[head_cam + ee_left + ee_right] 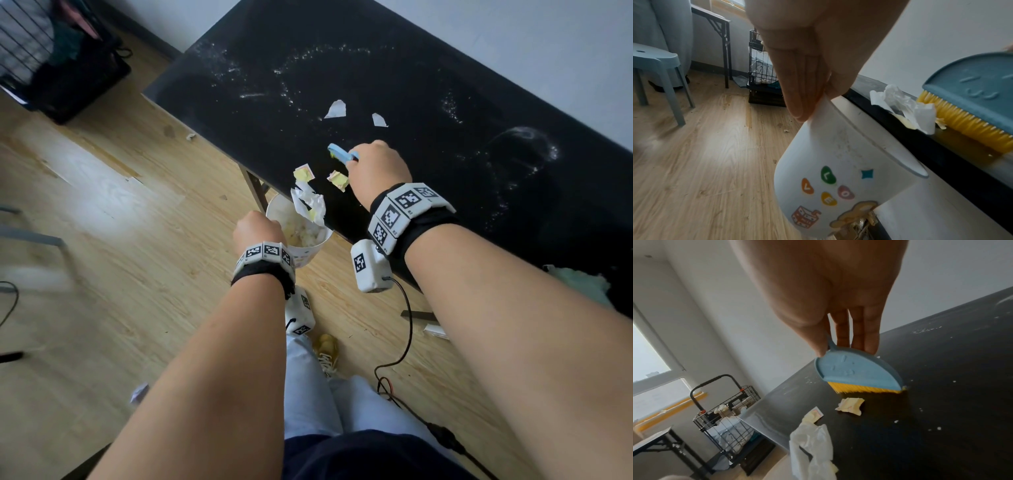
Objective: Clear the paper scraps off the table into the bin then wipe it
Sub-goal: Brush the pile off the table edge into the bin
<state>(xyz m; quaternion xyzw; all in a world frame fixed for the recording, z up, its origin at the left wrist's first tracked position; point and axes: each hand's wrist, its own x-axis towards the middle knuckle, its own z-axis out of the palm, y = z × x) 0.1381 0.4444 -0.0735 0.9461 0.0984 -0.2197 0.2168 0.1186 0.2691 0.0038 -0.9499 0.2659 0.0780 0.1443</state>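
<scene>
Five paper scraps (335, 110); one brush (342, 153); one bin (301, 236)

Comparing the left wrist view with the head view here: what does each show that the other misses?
Only the left wrist view shows the coloured stickers on the white plastic bin and a grey stool. Only the head view shows two white paper scraps farther up the black table, and the right hand. Both show the left hand pinching the bin rim, the blue brush and crumpled white paper.

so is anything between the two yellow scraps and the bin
Only the crumpled white paper. It hangs over the table edge, between the yellow scraps and the bin that the left hand holds below. The brush in the right hand stands behind them.
</scene>
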